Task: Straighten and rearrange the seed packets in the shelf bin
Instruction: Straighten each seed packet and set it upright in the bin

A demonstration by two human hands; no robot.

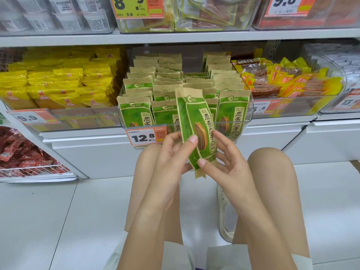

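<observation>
A green seed packet (196, 131) is held upright in front of the clear bin (247, 115), pinched by the left hand (171, 152) at its left edge and by the right hand (224, 162) near its bottom corner. It would best be smoothed flat, then slotted label-forward into the front row's gap.

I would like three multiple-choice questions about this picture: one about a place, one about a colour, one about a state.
1. Where is the held seed packet?
A. in front of the clear bin
B. on the floor
C. on the top shelf

2. What colour are the packets in the bin to the left?
A. blue
B. yellow
C. white

3. How is the held packet gripped?
A. by both hands
B. by the left hand only
C. by no hand

Answers:
1 A, it overlaps the bin's front wall.
2 B, all are yellow.
3 A, the left hand and the right hand both pinch it.
</observation>
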